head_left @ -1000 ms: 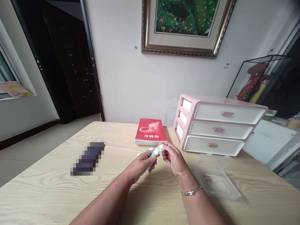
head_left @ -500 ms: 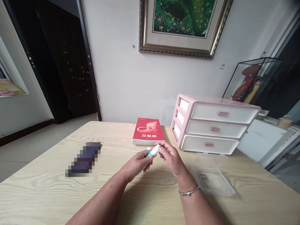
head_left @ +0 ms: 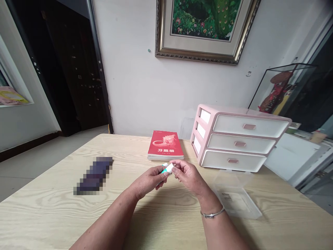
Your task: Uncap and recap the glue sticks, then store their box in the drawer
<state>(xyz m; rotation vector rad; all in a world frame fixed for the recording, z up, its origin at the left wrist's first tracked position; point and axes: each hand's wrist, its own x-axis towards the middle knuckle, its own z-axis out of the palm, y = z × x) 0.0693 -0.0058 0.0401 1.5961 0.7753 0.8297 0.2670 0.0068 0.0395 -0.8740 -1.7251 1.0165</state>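
Note:
My left hand (head_left: 149,180) is closed around two small white-and-teal tubes, held side by side above the table. The nearer tube (head_left: 169,168) points up and to the right, its white end toward my right hand. Of the farther tube (head_left: 164,164), only a white and teal tip shows past my left fingers. My right hand (head_left: 187,176), with a silver bangle on its wrist, pinches the white end of the nearer tube between thumb and fingers. Fingers cover most of both tubes, and their exact kind cannot be made out.
A stack of red-covered books (head_left: 165,146) lies just beyond my hands. To the right stands a pink-and-white drawer unit (head_left: 240,139), with an open clear plastic box (head_left: 239,201) in front. A dark blurred item (head_left: 93,176) lies on the wooden table (head_left: 52,208) at left.
My right hand has shifted slightly left, closer to my left hand, and its fingers now cover more of the white end. The view has moved very slightly.

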